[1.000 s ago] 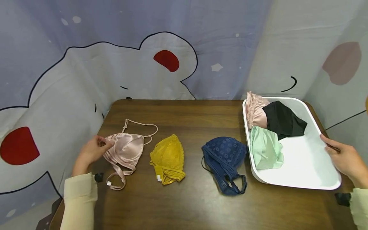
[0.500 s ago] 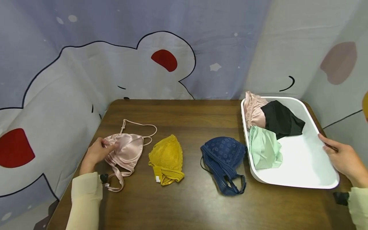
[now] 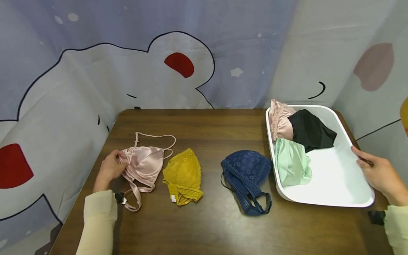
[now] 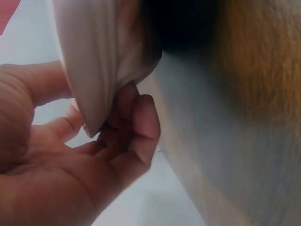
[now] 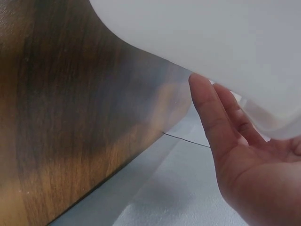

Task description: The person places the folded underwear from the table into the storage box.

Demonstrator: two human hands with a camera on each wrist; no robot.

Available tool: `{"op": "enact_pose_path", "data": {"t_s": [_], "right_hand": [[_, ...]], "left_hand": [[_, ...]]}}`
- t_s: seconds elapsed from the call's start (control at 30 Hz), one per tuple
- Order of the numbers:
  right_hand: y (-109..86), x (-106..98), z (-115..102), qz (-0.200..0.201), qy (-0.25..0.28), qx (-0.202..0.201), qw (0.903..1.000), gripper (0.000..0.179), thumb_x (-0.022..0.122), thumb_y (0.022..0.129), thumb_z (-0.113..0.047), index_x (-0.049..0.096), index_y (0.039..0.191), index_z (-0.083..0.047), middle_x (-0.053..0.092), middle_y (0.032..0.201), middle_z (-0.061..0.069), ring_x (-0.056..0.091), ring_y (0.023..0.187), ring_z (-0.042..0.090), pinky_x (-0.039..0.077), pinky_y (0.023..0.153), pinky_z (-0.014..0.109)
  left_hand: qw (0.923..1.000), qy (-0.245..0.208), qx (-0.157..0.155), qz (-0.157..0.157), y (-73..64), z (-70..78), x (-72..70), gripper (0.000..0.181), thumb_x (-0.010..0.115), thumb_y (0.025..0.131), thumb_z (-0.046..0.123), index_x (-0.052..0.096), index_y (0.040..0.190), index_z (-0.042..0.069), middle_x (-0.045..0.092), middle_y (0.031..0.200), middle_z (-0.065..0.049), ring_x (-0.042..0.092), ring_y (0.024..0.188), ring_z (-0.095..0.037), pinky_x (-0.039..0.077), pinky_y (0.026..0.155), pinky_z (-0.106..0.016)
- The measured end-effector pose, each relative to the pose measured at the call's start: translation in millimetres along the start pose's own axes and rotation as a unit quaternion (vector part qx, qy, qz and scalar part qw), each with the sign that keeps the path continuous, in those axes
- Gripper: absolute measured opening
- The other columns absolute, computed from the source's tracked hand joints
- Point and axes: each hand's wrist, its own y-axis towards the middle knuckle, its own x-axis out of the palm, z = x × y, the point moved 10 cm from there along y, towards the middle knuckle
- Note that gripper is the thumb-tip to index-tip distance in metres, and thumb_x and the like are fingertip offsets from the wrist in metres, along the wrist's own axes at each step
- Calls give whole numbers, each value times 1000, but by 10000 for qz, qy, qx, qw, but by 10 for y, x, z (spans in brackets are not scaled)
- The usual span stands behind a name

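Observation:
A pale pink satin bra (image 3: 146,161), folded over, lies at the table's left, its thin strap looped toward the back. My left hand (image 3: 111,166) pinches its left edge; in the left wrist view the satin cloth (image 4: 89,56) hangs between thumb and curled fingers. Beside it lie a yellow lace bra (image 3: 185,173) and, farther right, a navy lace bra (image 3: 247,170). My right hand (image 3: 379,173) grips the right rim of a white tray (image 3: 338,180), as the tray's smooth wall (image 5: 211,37) in the right wrist view also shows.
Inside the tray's left half sit a pink lace-edged garment (image 3: 280,124), a black garment (image 3: 312,131) and a mint green garment (image 3: 291,164). A printed curtain (image 3: 242,42) surrounds the brown wooden table (image 3: 204,233) at the back and sides.
My left hand has moved right, closing on the pink bra's edge; the bra has shifted slightly toward the yellow one. My right hand has stayed at the tray's rim.

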Motion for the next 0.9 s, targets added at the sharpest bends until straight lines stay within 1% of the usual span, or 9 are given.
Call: {"op": "enact_pose_path", "data": {"t_s": [0.1,0.27,0.37,0.47,0.57,0.63,0.77,0.8,0.9], "right_hand": [[-4,1,-20,-7,-1,-2,10000,43,34,103,-13,28,144,-4,27,137,41,41,102,47,41,68,54],[-12,-4,-56,-34,30,63,10000,43,35,103,-13,27,144,-4,25,137,41,41,109,54,41,72,59],[-17,-16,-61,-24,55,72,10000,43,36,103,-13,27,144,-4,24,137,41,37,113,58,40,76,63],[-24,-29,-62,40,42,19,10000,43,36,103,-13,28,143,-3,27,136,41,40,111,54,39,75,61],[-28,-38,-63,85,37,-29,10000,42,36,102,-11,29,143,-2,29,135,41,42,106,49,40,70,55],[-29,-41,-66,113,2,-51,9999,42,36,102,-10,30,142,-1,31,134,41,43,100,46,43,65,44],[-27,-44,-70,127,-76,-53,9999,42,36,102,-10,31,143,-1,32,133,41,42,91,42,35,57,26],[-24,-42,-69,130,-85,-52,9999,42,36,102,-10,31,143,-1,33,133,41,42,92,41,34,57,24],[-21,-35,-73,111,-82,-48,9999,42,36,102,-10,31,143,-1,33,134,40,42,96,42,39,60,30]], "left_hand": [[9997,-100,69,235,-22,13,-58,19,57,83,6,52,99,-1,53,79,-18,49,75,-38,38,68,-47],[9976,-261,90,631,-51,7,-160,20,54,85,6,52,104,0,52,84,-19,48,77,-38,37,69,-47],[9965,-287,189,764,-57,39,-199,18,53,85,5,53,104,2,52,83,-18,48,75,-36,36,66,-45],[9958,-298,307,806,-56,90,-227,19,53,84,2,55,103,4,48,77,-13,46,70,-31,34,61,-40],[9960,-311,356,753,-53,124,-238,20,52,85,1,59,103,5,45,72,-9,46,69,-29,33,59,-37],[9961,-327,369,728,-54,135,-241,20,51,85,1,61,103,5,45,70,-8,47,68,-27,33,57,-36],[9945,-380,403,889,-71,140,-283,23,50,83,-1,64,101,3,43,68,-8,42,61,-24,32,54,-35],[9935,-425,419,967,-79,144,-306,24,50,83,-2,64,102,2,42,67,-8,41,59,-23,32,53,-35],[9901,-578,496,1181,-114,181,-398,25,50,82,-3,63,103,0,41,66,-7,38,55,-19,30,50,-33]]}}
